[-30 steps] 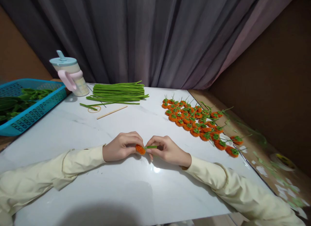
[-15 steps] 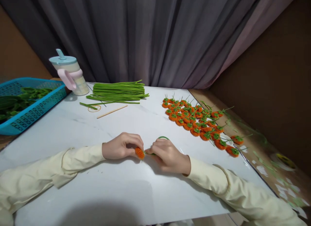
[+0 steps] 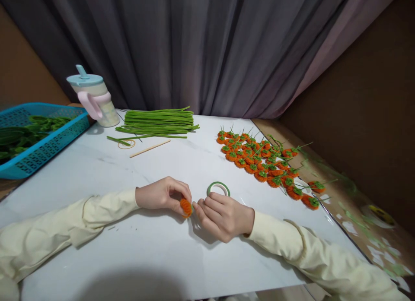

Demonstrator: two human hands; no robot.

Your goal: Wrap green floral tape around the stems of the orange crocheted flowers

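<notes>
The left hand (image 3: 164,194) pinches a ribbed orange piece (image 3: 186,208) between thumb and fingers, above the near half of the white counter (image 3: 106,171). The right hand (image 3: 225,217) is curled, its fingertips close to the green end of the orange piece; whether those fingers grasp anything cannot be told, as the knuckles hide the inside of the hand. Just beyond the right hand lies a green-edged tape roll (image 3: 218,183), partly covered by the knuckles; whether they touch is unclear. Both forearms wear cream sleeves (image 3: 110,210). To the right, a crowd of orange fruits (image 3: 260,176) with green tops and thin stalks lies in rough rows, a few at the counter's edge. Toward the back lies a pile of green stems (image 3: 158,121), with a wooden stick (image 3: 150,148) slanting in front of it and a rubber band (image 3: 133,144) beside the stick, a short green length (image 3: 117,140) lying partly over the band. A lidded cup (image 3: 108,114) with a pink handle stands at the back left, near a blue basket (image 3: 53,146) holding green pieces (image 3: 16,139). Behind hangs a grey curtain (image 3: 194,50).
</notes>
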